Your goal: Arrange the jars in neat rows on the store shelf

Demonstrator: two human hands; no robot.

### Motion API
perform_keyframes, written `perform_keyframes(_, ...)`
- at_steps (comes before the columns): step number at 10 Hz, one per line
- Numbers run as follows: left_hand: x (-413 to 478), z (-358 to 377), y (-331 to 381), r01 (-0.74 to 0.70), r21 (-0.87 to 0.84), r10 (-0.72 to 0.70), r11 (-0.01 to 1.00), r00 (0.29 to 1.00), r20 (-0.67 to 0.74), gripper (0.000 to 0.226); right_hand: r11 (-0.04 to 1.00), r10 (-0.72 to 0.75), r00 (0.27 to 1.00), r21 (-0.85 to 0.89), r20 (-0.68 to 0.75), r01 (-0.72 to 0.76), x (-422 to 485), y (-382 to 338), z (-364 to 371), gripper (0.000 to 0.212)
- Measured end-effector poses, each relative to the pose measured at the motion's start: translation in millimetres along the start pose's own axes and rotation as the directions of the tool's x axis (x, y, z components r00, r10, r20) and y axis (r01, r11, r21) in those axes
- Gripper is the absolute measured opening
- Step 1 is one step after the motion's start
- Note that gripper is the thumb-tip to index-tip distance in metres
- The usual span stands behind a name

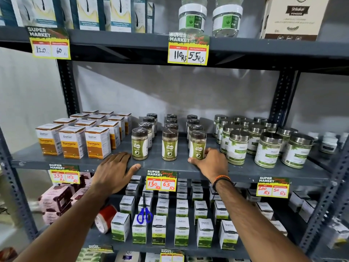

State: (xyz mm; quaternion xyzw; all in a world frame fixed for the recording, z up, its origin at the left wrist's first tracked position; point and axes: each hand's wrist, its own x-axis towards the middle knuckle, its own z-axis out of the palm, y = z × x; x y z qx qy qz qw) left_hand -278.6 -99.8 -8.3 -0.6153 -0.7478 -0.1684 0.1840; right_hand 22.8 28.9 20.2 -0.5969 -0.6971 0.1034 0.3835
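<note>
Three rows of brown-lidded jars with green labels run front to back on the grey middle shelf. The front jars are the left one, the middle one and the right one. My left hand lies flat on the shelf's front edge, fingertips just beside the left front jar's base and thumb spread. My right hand wraps the base of the right front jar, thumb in front and fingers on its right side. All the jars stand upright.
Turmeric boxes stand left of the jars, steel-lidded moringa jars to the right. Price tags hang from the shelf edge. Blue scissors, a red tape roll and small white boxes sit on the shelf below.
</note>
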Motion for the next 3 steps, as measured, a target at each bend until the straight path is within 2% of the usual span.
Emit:
perform_keyframes(1, 0, 1, 0, 0.006, 0.002, -0.006, 1.000, 1.000, 0.015, 0.087, 1.000, -0.004, 0.999, 0.002, 0.033, 0.004, 0, 2, 2, 0.067)
perform_keyframes(2, 0, -1, -1, 0.005, -0.006, -0.005, 1.000, 0.999, 0.034, 0.092, 0.999, -0.005, 0.998, 0.046, 0.064, 0.002, -5, 4, -10, 0.090)
perform_keyframes(3, -2, -5, -2, 0.001, -0.054, 0.003, 0.999, 0.997, 0.075, 0.097, 0.995, -0.035, 0.999, 0.093, -0.024, 0.037, -16, 13, -40, 0.117)
